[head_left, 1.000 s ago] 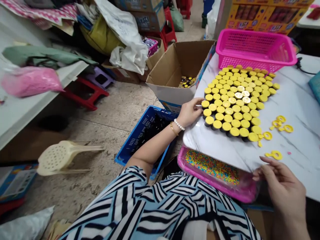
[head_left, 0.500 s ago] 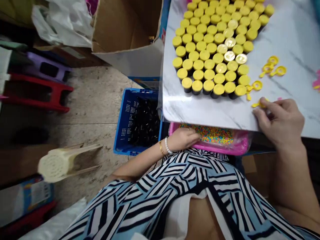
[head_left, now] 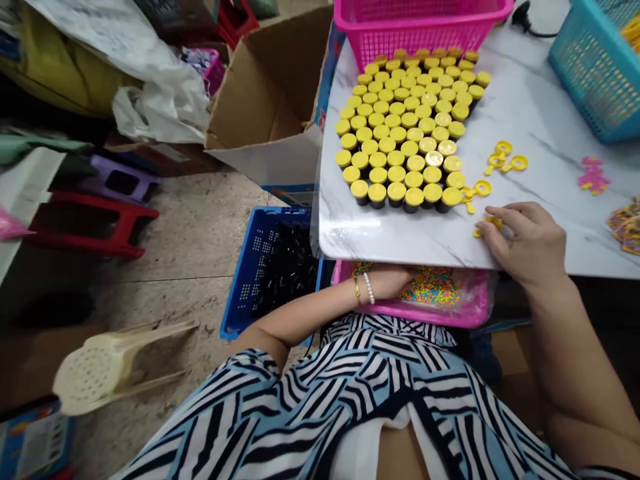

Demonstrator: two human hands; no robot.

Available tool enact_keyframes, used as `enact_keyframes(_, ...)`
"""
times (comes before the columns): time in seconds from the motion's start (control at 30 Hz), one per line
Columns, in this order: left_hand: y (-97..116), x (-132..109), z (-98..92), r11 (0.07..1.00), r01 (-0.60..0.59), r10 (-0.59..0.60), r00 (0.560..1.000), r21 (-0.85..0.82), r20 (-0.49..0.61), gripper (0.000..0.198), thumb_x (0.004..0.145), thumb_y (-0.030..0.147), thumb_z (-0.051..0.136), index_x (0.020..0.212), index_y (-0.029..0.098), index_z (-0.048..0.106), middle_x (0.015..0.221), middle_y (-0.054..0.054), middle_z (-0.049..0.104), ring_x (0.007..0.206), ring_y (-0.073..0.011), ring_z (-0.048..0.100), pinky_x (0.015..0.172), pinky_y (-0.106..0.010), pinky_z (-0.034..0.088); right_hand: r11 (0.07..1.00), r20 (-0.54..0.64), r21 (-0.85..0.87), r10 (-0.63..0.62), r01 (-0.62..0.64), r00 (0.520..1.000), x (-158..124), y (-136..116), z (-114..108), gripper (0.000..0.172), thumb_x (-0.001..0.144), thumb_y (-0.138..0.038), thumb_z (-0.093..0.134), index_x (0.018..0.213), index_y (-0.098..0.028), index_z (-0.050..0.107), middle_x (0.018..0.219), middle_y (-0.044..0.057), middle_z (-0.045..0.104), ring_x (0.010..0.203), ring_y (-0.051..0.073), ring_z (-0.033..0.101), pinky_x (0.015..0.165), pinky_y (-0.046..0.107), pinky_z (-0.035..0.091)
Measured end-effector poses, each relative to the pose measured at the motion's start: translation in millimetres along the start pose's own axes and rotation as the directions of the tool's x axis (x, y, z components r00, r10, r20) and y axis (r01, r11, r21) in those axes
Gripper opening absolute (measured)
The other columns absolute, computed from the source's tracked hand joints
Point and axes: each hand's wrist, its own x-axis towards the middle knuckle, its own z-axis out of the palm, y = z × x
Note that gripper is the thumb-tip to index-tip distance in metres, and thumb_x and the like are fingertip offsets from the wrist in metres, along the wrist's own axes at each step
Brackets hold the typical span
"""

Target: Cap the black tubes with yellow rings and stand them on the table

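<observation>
My left hand (head_left: 390, 280) reaches under the white marble tabletop (head_left: 400, 230) into a pink tray (head_left: 475, 313) filled with small coloured candy beads (head_left: 433, 285); its fingers are hidden by the table edge. My right hand (head_left: 525, 243) rests on the tabletop with fingertips pinched on a yellow ring-shaped plastic piece (head_left: 487, 223). Just left of it stands a tight block of several black bottles with yellow caps (head_left: 405, 127). More yellow ring pieces (head_left: 503, 160) lie loose beside the block.
A pink basket (head_left: 420, 23) stands behind the bottles, a blue basket (head_left: 600, 73) at the far right. On the floor are a blue crate of black parts (head_left: 275, 267), an open cardboard box (head_left: 270, 100), a tipped cream stool (head_left: 110, 363), red and purple stools (head_left: 100, 213).
My left hand left the bottle block and went down into the candy tray. My right hand came up onto the table and closed on a yellow ring piece. The view tilted down.
</observation>
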Motion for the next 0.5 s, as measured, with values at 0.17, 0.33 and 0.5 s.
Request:
enact_keyframes(0.17,-8,5,9.4,0.997,0.066,-0.069,0.99,0.028,0.121,0.024,0.092,0.01,0.053,0.097,0.01,0.077,0.103,-0.016,0.074,0.091,-0.0235,0.068,0.091,-0.038,0.054,0.996,-0.007,-0.043,-0.084,0.083,0.996,-13,-4,-2,0.039,0.091,-0.052,0.068,0.111,-0.02,0.08,0.109,0.009,0.074,0.099,0.02,0.067,0.091,0.032,0.053)
enact_keyframes(0.33,-28,-22,10.5,0.991,0.132,-0.133,0.98,0.016,0.15,0.027,0.096,0.012,0.051,0.103,0.014,0.078,0.107,-0.013,0.075,0.097,-0.0217,0.068,0.092,-0.034,0.054,0.993,-0.142,0.114,-0.015,0.031,0.99,-34,2,8,0.045,0.088,-0.057,0.069,0.11,-0.019,0.079,0.109,0.01,0.074,0.106,0.022,0.068,0.103,0.038,0.052)
enact_keyframes(0.5,-29,-32,-6.3,0.971,0.22,-0.221,0.975,0.092,0.003,0.038,0.105,0.027,0.045,0.133,0.015,0.068,0.128,-0.017,0.071,0.114,-0.0273,0.067,0.104,-0.043,0.053,0.976,-0.102,0.206,0.088,-0.065,0.991,-19,2,13,0.039,0.091,-0.051,0.066,0.108,-0.019,0.08,0.102,0.009,0.073,0.097,0.016,0.063,0.096,0.033,0.051)
